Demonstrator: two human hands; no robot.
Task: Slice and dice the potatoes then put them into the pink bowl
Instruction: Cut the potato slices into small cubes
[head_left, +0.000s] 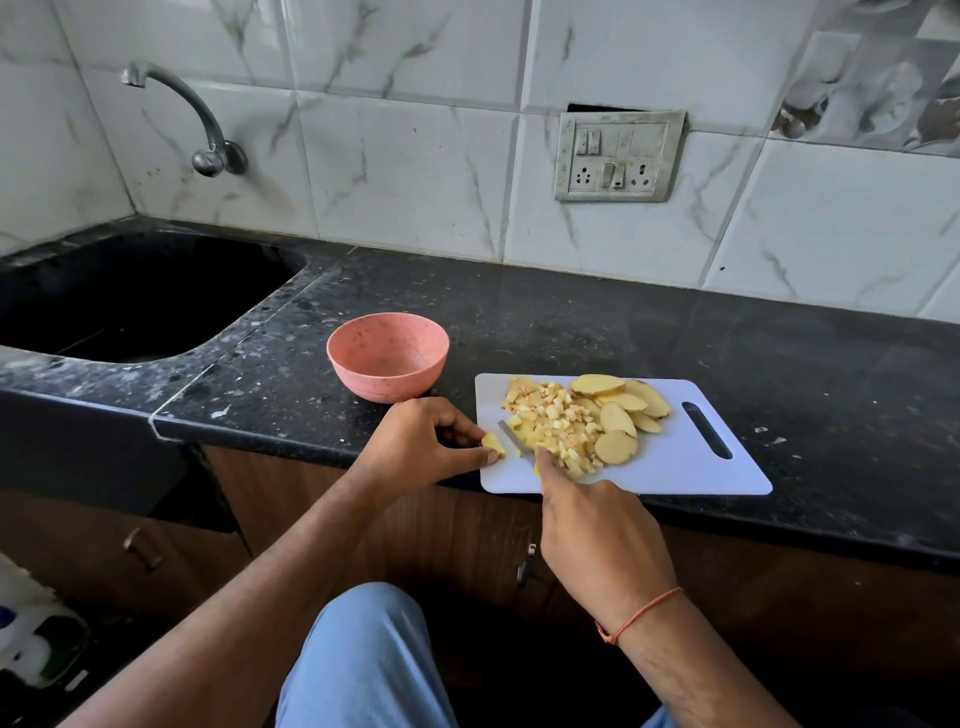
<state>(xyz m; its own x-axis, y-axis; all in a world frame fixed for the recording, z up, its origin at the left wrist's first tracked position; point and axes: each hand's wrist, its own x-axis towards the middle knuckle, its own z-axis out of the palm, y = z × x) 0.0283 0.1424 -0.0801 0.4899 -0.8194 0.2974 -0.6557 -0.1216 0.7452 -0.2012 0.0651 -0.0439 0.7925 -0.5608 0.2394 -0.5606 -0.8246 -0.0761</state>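
Taking the white cutting board (691, 467) as our landmark, we start far to its left, where a dark sink (130, 296) is sunk into the black counter (571, 322) with a tap (197, 114) on the tiled wall above. Just left of the board's far corner stands the pink bowl (387, 356), upright, with nothing visible inside. At the board's left edge our left hand (415, 441) pinches a small potato piece (492, 445) between thumb and fingers. Just right of that, on the board, our right hand (597, 540) grips a knife (514, 440), forefinger stretched along it, the blade lying between the pinched piece and the heap. The diced potato (550, 415) is piled on the board's left half, and uncut potato slices (623, 410) lie touching the heap on its right side. The board's handle slot (706, 430) is at the right end. A switch plate (618, 156) sits on the wall behind the board.
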